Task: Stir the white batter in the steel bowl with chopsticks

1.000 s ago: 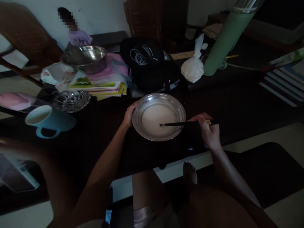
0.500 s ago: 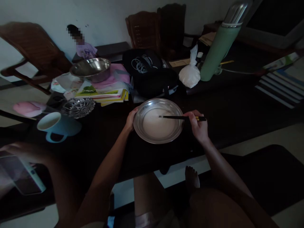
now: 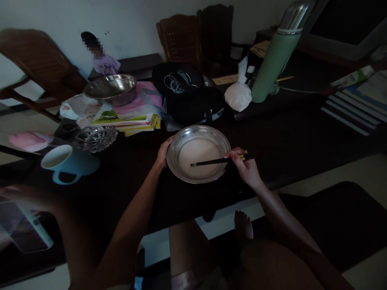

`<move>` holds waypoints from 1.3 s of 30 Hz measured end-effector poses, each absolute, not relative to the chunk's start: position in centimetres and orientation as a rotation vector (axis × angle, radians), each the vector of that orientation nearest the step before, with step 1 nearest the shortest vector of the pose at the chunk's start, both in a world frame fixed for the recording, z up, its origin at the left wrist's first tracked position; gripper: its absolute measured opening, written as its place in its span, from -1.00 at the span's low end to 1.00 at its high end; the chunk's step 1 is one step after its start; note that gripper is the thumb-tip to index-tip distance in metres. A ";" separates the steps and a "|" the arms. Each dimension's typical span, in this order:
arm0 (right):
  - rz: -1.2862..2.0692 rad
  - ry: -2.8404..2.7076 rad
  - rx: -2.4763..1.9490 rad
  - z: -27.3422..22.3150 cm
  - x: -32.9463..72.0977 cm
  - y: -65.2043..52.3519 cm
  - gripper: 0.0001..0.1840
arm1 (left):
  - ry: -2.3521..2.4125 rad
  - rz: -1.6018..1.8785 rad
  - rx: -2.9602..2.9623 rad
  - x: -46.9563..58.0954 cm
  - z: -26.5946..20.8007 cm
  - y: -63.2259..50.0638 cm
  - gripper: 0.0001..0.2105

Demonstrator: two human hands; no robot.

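A shallow metal bowl point(image 3: 173, 169) with a milky white mixture point(image 3: 196, 150) in it rests on the dark table. My left hand point(image 3: 164, 152) grips the bowl's left rim, its fingers partly hidden behind the wall. In my right hand point(image 3: 244, 165) is a pair of dark chopsticks point(image 3: 211, 162) with gold bands, held nearly level above the right rim. Their tips reach into the front left of the mixture. Beyond the bowl, a tied clear bag of white powder point(image 3: 238, 97) sits beside a green thermos point(image 3: 273, 64).
At the left stand a blue mug point(image 3: 71, 163), a glass dish point(image 3: 96, 138) and a second metal bowl point(image 3: 113, 94) on books point(image 3: 127, 123). A black bag point(image 3: 193, 102) lies behind. Another person's hand point(image 3: 30, 197) holds a phone point(image 3: 28, 229). Books point(image 3: 350, 110) are stacked right.
My right hand has moved left and toward me, sweeping the chopstick tips from the mixture's middle to its front left. My left hand keeps its grip on the bowl. The view has shifted slightly.
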State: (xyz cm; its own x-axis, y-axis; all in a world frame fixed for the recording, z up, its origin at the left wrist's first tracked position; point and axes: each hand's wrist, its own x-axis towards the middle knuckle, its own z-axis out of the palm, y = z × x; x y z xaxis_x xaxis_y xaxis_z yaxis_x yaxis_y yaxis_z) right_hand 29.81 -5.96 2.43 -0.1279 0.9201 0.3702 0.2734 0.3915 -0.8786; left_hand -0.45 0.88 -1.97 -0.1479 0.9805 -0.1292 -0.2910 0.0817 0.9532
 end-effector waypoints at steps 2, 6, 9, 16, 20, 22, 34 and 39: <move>0.722 -1.683 -1.080 1.8 28.9 -5.5 -0.61 | 1.150 1.374 0.827 -0.5 -1.9 0.8 -0.70; 0.557 -1.743 -1.095 1.5 28.1 -4.6 -0.63 | 1.149 1.363 0.857 -0.5 -1.8 0.8 -0.71; 0.434 -1.756 -1.117 2.1 28.8 -4.2 -0.65 | 1.163 1.363 0.864 -0.6 -2.0 0.9 -0.71; 0.235 -1.759 -1.268 5.0 31.9 -5.6 -0.64 | 1.154 1.363 0.875 -0.6 -2.2 1.0 -0.70; 0.294 -1.758 -1.299 6.8 32.8 -7.4 -0.64 | 1.129 1.367 0.880 -0.3 -1.8 0.8 -0.69; 0.376 -1.757 -1.311 7.3 32.9 -8.2 -0.63 | 1.130 1.366 0.882 -0.2 -1.6 0.7 -0.70; 0.619 -1.806 -1.119 3.4 28.3 -6.6 -0.63 | 1.133 1.352 0.914 -0.4 -1.8 0.7 -0.69; 0.426 -1.810 -1.148 2.9 28.8 -5.1 -0.70 | 1.123 1.353 0.908 -0.3 -1.8 0.7 -0.70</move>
